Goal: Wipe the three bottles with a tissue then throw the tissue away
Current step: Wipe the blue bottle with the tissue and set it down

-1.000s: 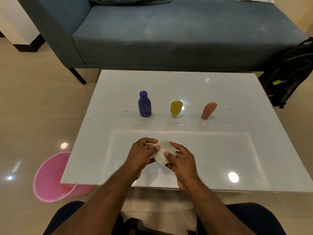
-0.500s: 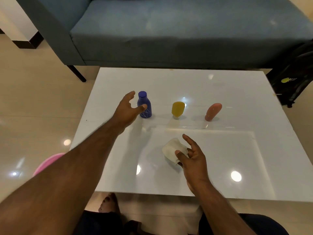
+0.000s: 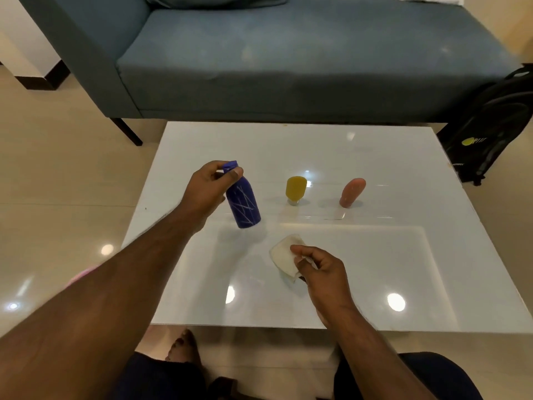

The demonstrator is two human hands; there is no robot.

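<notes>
From the head camera, the left hand (image 3: 208, 189) grips the neck and cap of a dark blue plastic bottle with pale scratch-like lines (image 3: 243, 204), thumb and fingers curled round its top; the bottle tilts, its base towards the right hand, and whether that base touches the glossy white desk (image 3: 375, 157) cannot be told. The right hand (image 3: 323, 269), nearer the person and to the right of the left hand, pinches a crumpled white tissue (image 3: 284, 254) between thumb and curled fingers, the tissue hanging just over the desk surface. Beyond the right hand stands a small yellow bottle resting on its pale cap (image 3: 295, 189), and further to the right of it a salmon-pink rounded bottle (image 3: 352, 192), leaning a little; both stand apart from each other and from either hand, with nothing between them and the tissue. The left forearm crosses the near left corner of the desk and covers most of a pink bin (image 3: 82, 276) on the cream tiled floor (image 3: 57, 180) below it. Past the desk stands a grey-blue upholstered sofa (image 3: 288, 62), and to the far right of the right hand a black backpack with a yellow mark (image 3: 490, 125) leans by the sofa. The person's knees and a bare foot show under the near edge.
</notes>
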